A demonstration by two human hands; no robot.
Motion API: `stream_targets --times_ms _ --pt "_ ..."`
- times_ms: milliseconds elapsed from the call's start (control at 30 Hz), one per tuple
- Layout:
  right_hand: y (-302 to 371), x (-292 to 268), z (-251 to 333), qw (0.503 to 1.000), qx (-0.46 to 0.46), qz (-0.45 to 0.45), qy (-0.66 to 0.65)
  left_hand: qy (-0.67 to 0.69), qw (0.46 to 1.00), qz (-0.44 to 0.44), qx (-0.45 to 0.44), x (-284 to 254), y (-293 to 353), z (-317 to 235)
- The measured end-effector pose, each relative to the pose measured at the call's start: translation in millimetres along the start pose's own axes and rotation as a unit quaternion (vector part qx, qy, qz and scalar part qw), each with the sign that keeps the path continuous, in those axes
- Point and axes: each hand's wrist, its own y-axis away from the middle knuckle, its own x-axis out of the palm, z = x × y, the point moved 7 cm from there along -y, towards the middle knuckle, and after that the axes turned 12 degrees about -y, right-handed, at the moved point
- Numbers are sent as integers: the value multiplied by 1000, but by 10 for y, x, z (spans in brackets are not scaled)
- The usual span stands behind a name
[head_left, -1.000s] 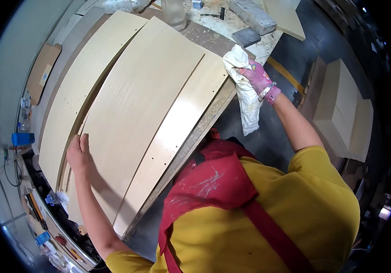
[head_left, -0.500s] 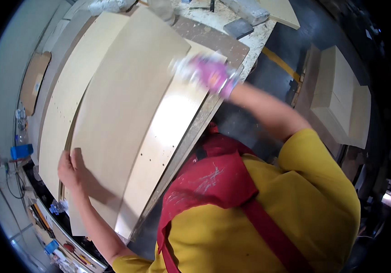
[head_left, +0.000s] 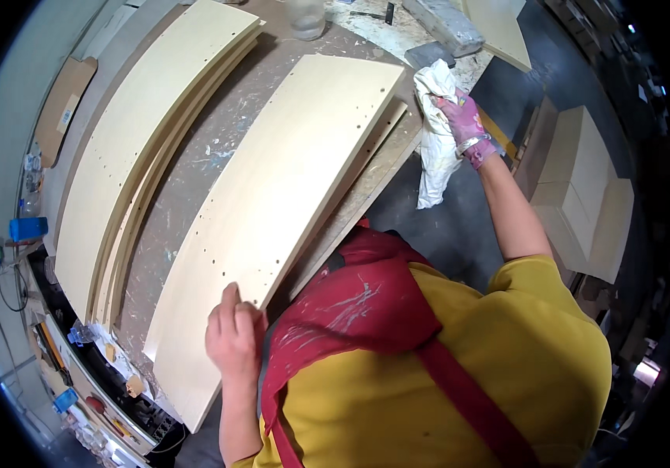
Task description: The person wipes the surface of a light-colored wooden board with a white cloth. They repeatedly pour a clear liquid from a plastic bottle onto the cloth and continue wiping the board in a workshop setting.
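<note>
My bare left hand [head_left: 235, 331] lies at the near edge of a pale, curved wooden panel [head_left: 265, 187] with small drilled holes. Its index finger stretches forward and the other fingers are loosely bent, with nothing visible in them. Off the panel's far right corner, my right hand [head_left: 466, 125], in a pink patterned glove, is closed on a crumpled white cloth [head_left: 438, 156] that hangs down over the floor. Under the panel's right side, the edge of another piece with holes [head_left: 388, 125] shows.
A stack of similar curved panels [head_left: 140, 117] lies to the left on the stained brown worktable [head_left: 202, 156]. A clear plastic container [head_left: 306, 17], a wrapped block [head_left: 445, 23] and a dark grey block [head_left: 430, 54] stand at the back. A cardboard box [head_left: 580, 195] is on the right.
The plain-faced panel under my left hand no longer shows; a drilled face lies in front. My left hand has moved right and nearer. My right hand has swung right with the cloth, off the panels.
</note>
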Motion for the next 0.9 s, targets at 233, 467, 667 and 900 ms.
stream_targets --times_ms 233,467,667,900 --pt "-106 -36 287 997 -57 -23 37 72 994 70 46 687 206 -74" --pt "603 1324 1131 819 -376 195 388 15 984 39 -171 906 219 1187" --pt "1869 3027 328 682 -245 563 396 31 973 99 -208 1450 -530 941" --pt "-460 345 443 890 -153 77 423 68 976 91 -185 1517 -608 935"
